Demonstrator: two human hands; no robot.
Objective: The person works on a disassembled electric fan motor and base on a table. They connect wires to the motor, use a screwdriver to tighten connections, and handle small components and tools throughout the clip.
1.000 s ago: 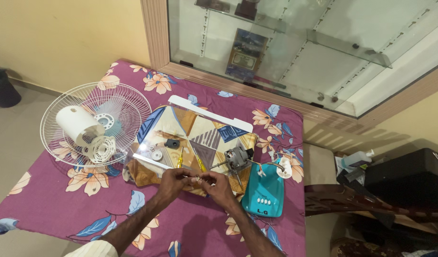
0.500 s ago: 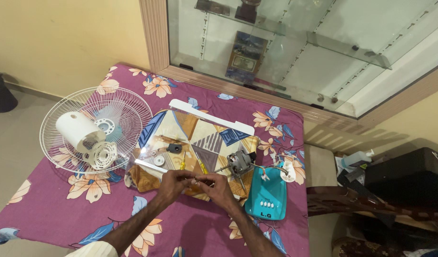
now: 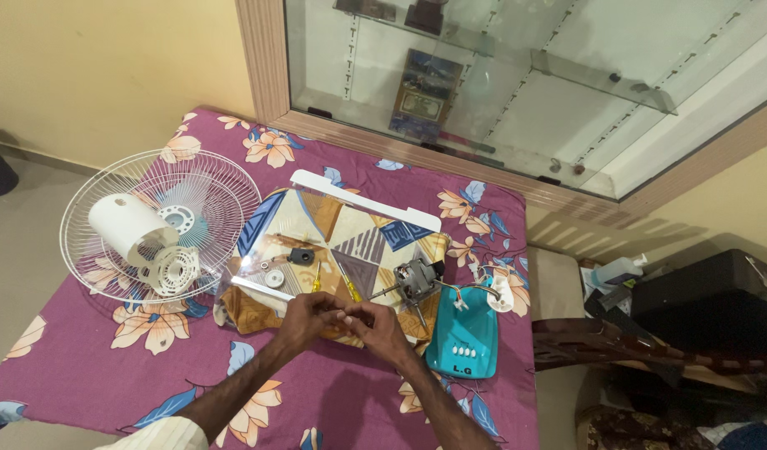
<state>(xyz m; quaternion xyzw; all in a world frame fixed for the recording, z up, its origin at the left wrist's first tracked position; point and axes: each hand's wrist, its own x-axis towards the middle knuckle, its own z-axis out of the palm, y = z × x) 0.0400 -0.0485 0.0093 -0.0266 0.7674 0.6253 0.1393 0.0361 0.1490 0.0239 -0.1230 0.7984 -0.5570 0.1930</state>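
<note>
My left hand (image 3: 307, 317) and my right hand (image 3: 380, 328) meet over the near edge of a patterned cloth (image 3: 342, 237), fingertips pinched together on something too small to make out. Just beyond them lie two yellow-handled screwdrivers (image 3: 350, 292). A bare fan motor (image 3: 417, 277) with its shaft and wires sits to the right of my hands. Next to it lies a teal fan base panel (image 3: 465, 335) with white buttons. A small black part (image 3: 299, 256) and a round silver piece (image 3: 273, 277) rest on the cloth.
A white fan grille (image 3: 221, 196) with a white motor cover (image 3: 127, 227) and a round slotted piece (image 3: 173, 269) lies on the left of the floral purple table (image 3: 83, 367). A white strip (image 3: 363, 200) lies behind the cloth. A glass cabinet stands behind; dark clutter sits at right.
The hands stay together at the cloth's near edge with only slight finger movement. The view has shifted a little; nothing on the table has moved.
</note>
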